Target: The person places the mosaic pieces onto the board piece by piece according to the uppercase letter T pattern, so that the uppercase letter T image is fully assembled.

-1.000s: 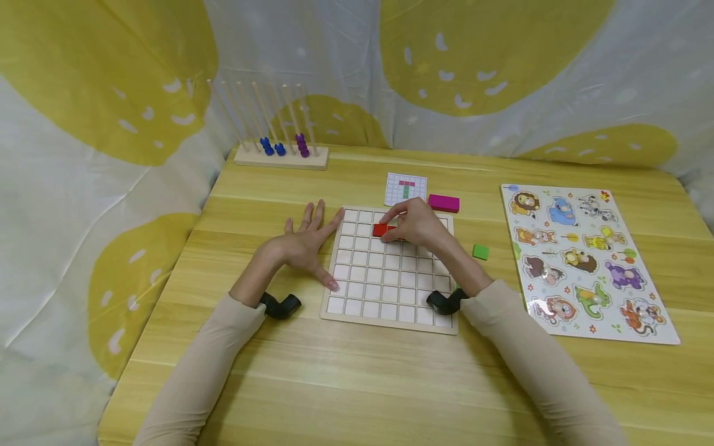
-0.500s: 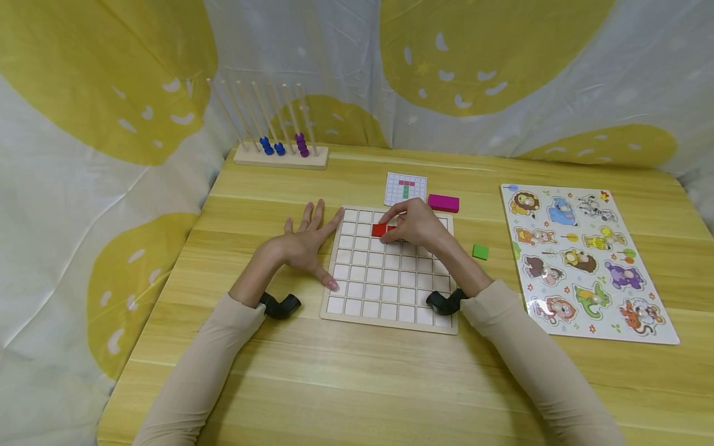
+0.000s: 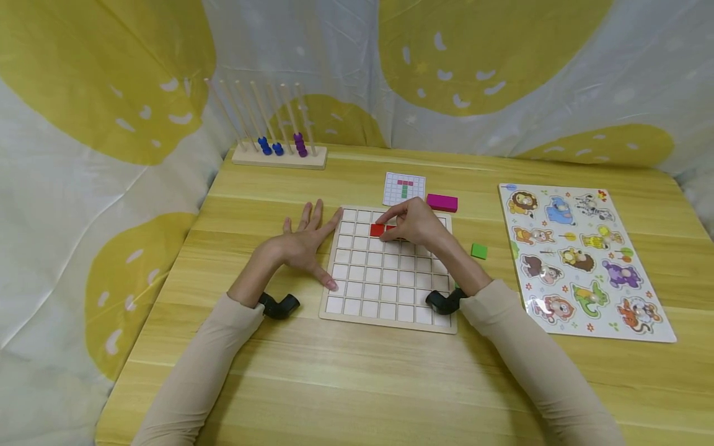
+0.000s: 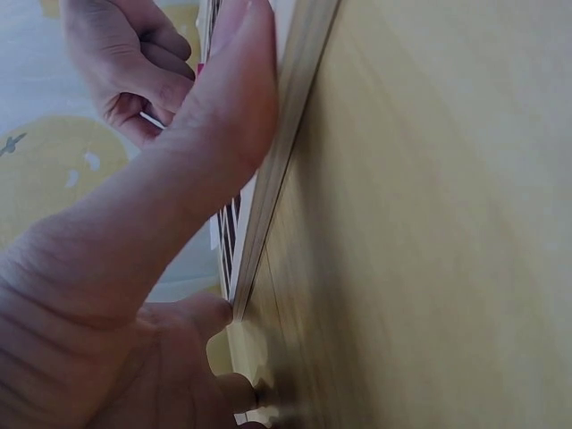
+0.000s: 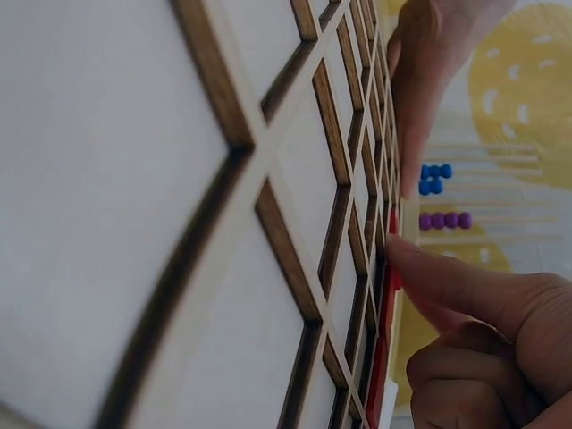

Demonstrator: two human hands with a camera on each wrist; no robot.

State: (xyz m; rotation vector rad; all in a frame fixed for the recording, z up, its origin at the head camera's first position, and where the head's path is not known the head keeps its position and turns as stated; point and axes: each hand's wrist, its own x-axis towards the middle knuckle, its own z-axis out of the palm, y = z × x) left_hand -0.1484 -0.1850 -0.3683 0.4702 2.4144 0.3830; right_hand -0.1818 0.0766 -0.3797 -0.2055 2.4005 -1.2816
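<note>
A wooden grid board (image 3: 387,326) with white squares lies on the table. My right hand (image 3: 419,223) is over its upper rows, pinching a red square tile (image 3: 377,230) between thumb and index finger. More red shows beside that tile, partly covered by the fingers. In the right wrist view the thumb (image 5: 447,273) touches the red tile, down at the board's surface. My left hand (image 3: 305,246) has its fingers spread at the board's left side. Its thumb (image 4: 234,98) rests on the board's edge, and the index fingertip touches the upper left corner.
Behind the board lie a card with a T pattern (image 3: 404,188) and a magenta block (image 3: 442,203). A green tile (image 3: 478,251) lies right of it. Farther right is an animal puzzle (image 3: 586,263); a peg rack with beads (image 3: 279,158) stands at the back left.
Both hands and the red tile stay in place on the board. The head view shifts very slightly.
</note>
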